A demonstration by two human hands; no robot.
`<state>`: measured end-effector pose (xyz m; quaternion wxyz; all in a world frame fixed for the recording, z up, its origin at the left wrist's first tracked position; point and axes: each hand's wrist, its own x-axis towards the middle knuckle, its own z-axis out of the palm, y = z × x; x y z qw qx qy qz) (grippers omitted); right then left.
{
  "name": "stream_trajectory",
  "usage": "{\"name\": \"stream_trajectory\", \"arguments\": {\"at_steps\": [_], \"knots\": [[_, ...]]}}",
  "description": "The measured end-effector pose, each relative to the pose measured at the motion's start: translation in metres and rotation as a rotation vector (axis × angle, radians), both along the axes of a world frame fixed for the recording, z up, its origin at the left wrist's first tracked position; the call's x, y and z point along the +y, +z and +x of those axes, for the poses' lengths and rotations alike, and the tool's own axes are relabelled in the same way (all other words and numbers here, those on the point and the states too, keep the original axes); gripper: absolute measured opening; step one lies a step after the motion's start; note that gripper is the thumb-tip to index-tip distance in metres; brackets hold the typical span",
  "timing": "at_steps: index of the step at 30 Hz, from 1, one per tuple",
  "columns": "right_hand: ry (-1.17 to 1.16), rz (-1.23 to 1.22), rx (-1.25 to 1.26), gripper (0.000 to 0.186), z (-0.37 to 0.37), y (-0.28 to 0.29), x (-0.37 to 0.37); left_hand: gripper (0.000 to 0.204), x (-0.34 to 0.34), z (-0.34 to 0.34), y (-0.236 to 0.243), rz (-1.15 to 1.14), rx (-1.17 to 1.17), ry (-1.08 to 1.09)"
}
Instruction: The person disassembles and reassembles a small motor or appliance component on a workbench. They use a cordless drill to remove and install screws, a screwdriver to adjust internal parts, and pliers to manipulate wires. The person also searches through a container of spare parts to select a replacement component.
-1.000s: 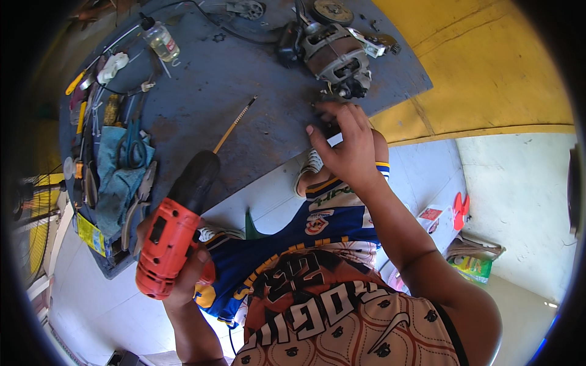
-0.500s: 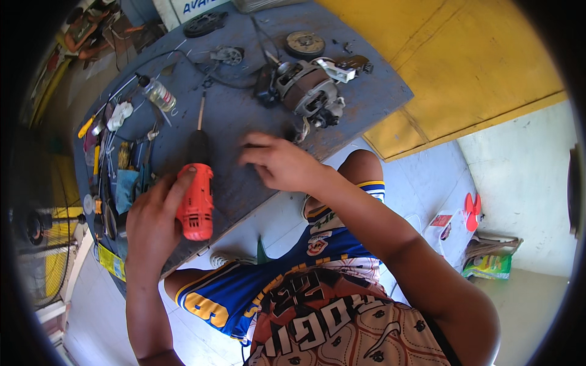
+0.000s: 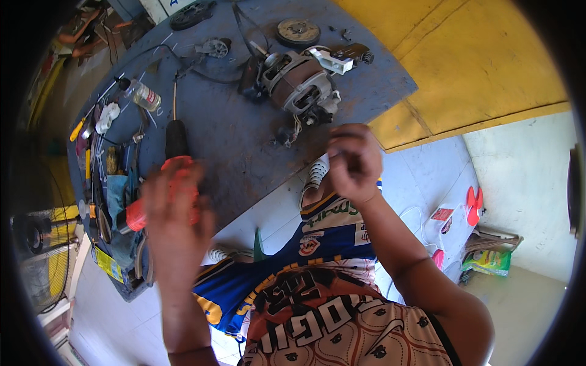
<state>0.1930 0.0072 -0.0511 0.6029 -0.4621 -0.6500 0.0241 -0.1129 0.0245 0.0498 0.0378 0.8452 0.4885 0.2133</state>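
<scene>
A red power drill [image 3: 189,183] with a dark chuck [image 3: 176,139] and a long thin bit lies on the grey worktable, its bit pointing to the far side. My left hand [image 3: 177,213], blurred, rests over the drill's body with fingers spread; the drill's handle sticks out to the left. My right hand [image 3: 354,161] hovers off the table's near edge, close to an electric motor [image 3: 302,85]. Its fingers are curled and smeared, and I cannot make out anything in them. The motor lies on its side with wires and a dark small part [image 3: 285,135] at its near end.
Along the table's left side lie several hand tools, a blue cloth [image 3: 116,192] and a clear bottle [image 3: 145,94]. A round metal disc [image 3: 298,32], a fan-like part [image 3: 213,47] and a dark pulley [image 3: 192,15] sit at the back. A yellow panel [image 3: 464,61] borders the right.
The drill has rolled over, its handle now showing at the left, and my left hand's fingers have spread over it. My right hand has moved right, toward the table's near edge.
</scene>
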Motion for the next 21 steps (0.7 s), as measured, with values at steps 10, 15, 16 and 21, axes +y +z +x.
{"name": "stream_trajectory", "arguments": {"at_steps": [10, 15, 16, 21], "knots": [[-0.125, -0.271, 0.036, 0.024, 0.026, -0.011, 0.003, 0.016, 0.016, 0.123, -0.084, 0.051, -0.137, -0.172], [-0.146, -0.318, -0.002, 0.027, 0.009, 0.002, 0.009, 0.014, 0.027, 0.105, -0.079, 0.103, -0.086, -0.043], [-0.138, -0.336, 0.025, 0.027, 0.006, 0.003, 0.011, 0.014, 0.028, 0.104, -0.078, 0.098, -0.086, -0.016], [-0.201, -0.344, 0.099, 0.019, -0.001, 0.007, 0.015, 0.017, 0.025, 0.124, -0.079, 0.117, -0.261, -0.087]]}}
